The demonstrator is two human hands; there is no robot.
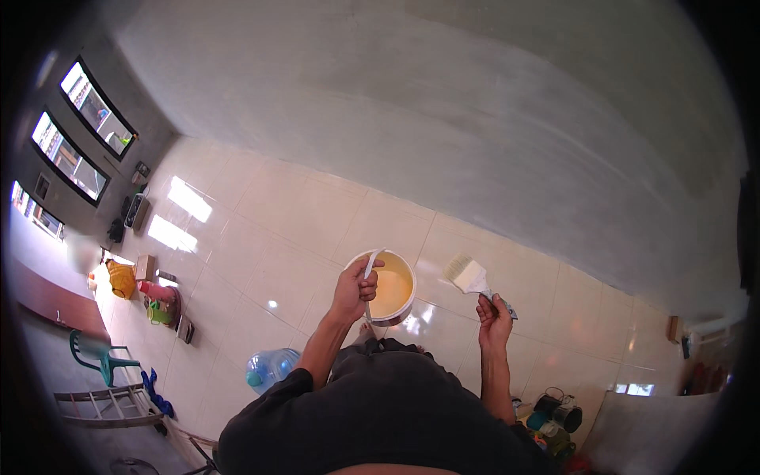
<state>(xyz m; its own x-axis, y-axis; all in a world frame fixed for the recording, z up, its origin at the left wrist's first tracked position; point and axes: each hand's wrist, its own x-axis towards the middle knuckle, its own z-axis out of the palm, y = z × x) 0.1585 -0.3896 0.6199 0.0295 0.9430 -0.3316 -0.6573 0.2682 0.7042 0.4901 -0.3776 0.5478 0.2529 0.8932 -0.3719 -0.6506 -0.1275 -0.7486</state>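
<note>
My left hand (354,289) is closed around the white handle (373,261) of a round bucket. Inside the bucket (404,315) is a pale orange-yellow liquid that looks like paint; the bucket hangs in front of my body, over the floor. Off to the right, my right hand (495,319) grips a wide paintbrush (473,279) by its handle. Its pale bristles point up and to the left, apart from the bucket. The handle's end sticks out past my fingers.
A grey wall (443,103) rises ahead beyond the tiled floor (317,214). To my left are a blue water bottle (271,369), a green chair (103,358), a ladder (107,408) and a yellow bag (121,279). Several containers (554,416) stand at the lower right.
</note>
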